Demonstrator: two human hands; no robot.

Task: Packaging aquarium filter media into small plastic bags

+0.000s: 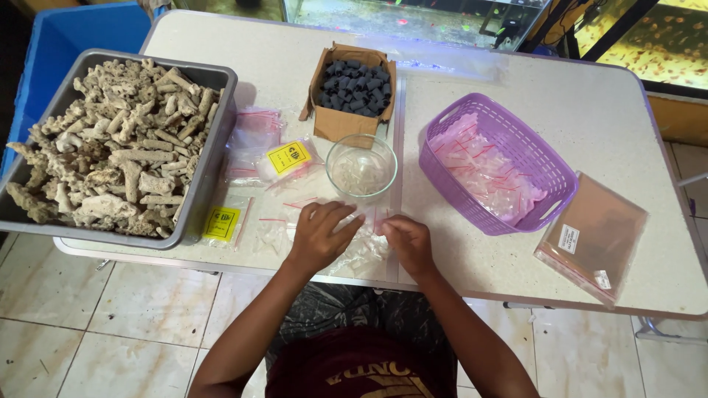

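I see both hands low on the table [590, 110], near its front edge. My left hand [318, 237] lies palm down with fingers spread over a small clear bag [361, 247] holding pale bits. My right hand [408, 242] has its fingers curled at the bag's right end, pinching its edge as far as I can tell (the fingertips are tucked under). The bag lies flat between the hands, just in front of the glass bowl [361, 165]. Behind the bowl stands a cardboard box [341, 121] of dark rings. To the left a grey tub [210, 140] holds pale coral rubble, with more bags [258, 140] beside it. To the right sit a purple basket [549, 173] and a stack of clear sleeves [594, 236].
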